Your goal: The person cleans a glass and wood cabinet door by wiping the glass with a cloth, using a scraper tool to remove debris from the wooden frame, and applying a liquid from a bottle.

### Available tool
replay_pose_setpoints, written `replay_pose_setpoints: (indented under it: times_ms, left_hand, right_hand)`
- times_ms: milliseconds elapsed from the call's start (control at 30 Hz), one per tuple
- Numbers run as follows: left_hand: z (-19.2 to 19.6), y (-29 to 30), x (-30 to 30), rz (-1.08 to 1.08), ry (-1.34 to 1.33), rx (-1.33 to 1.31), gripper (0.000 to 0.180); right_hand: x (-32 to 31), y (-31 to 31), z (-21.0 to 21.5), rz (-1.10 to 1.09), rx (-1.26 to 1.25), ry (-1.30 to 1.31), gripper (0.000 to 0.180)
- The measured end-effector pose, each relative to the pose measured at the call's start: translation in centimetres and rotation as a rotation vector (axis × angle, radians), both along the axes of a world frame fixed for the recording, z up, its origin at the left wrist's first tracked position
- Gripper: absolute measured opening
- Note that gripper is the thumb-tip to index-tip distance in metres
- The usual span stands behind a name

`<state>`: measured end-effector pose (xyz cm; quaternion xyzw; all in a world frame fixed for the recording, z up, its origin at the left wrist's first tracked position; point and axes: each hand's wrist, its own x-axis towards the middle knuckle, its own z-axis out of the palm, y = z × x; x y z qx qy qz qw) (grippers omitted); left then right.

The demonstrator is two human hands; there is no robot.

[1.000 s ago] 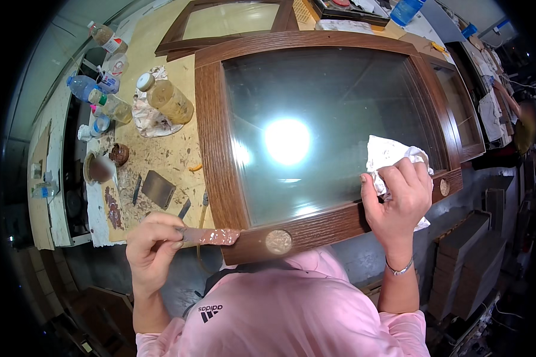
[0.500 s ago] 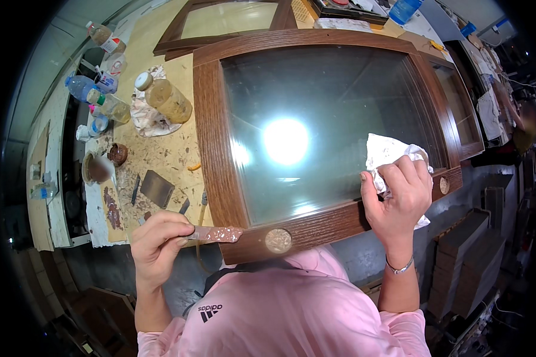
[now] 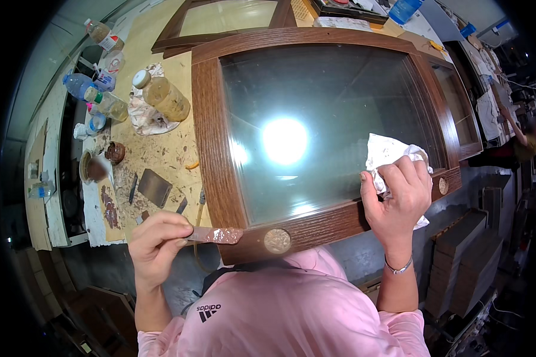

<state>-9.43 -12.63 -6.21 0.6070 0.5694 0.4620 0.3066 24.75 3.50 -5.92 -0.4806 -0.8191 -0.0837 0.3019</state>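
The left hand (image 3: 158, 247) has edged to the right since a second ago, and the flat spatula (image 3: 225, 236) pinched between its thumb and fingers now reaches a little farther over the near left corner of the brown wood-grain frame (image 3: 211, 149). From here I can't tell whether the blade touches the wood. Glossy reddish-brown paste covers the far part of the blade, as it did before; the grip is closed firmly on the bare end.

The right hand (image 3: 402, 193) has hardly stirred: its fingers remain curled around a crumpled white cloth (image 3: 387, 152), thumb toward the glass (image 3: 315, 83), just above the near rail at the right. The frame itself lies flat on the table (image 3: 181, 146), one pale round recess (image 3: 277, 241) just right of the spatula's tip and another (image 3: 443, 185) near the right corner.

Off to the left, things look unchanged: the white-capped bottle (image 3: 166, 100) leaning on a stained rag (image 3: 138, 116), the small brown pot (image 3: 115, 153), and the dark square plate (image 3: 155, 188) lying nearer the person.
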Motion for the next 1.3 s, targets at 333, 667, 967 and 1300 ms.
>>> replay_pose_setpoints:
  times_ms: [333, 667, 967, 1300]
  left_hand:
    - [-0.1, -0.2, 0.6, 0.08, -0.233, -0.073, 0.009]
    - [-0.2, -0.5, 1.0, 0.162, -0.447, -0.287, 0.011]
    - [0.6, -0.4, 1.1, 0.204, -0.441, -0.359, 0.01]
    - [1.4, -0.3, 0.9, 0.195, -0.406, -0.349, 0.011]
  right_hand:
    - [-0.1, 0.0, 0.1, -0.001, 0.0, -0.002, 0.026]
    - [-0.1, 0.0, 0.1, -0.005, -0.005, 0.004, 0.025]
    - [0.0, 0.0, 0.0, 0.0, 0.0, 0.007, 0.025]
    - [-0.1, -0.1, 0.1, -0.009, 0.003, -0.002, 0.026]
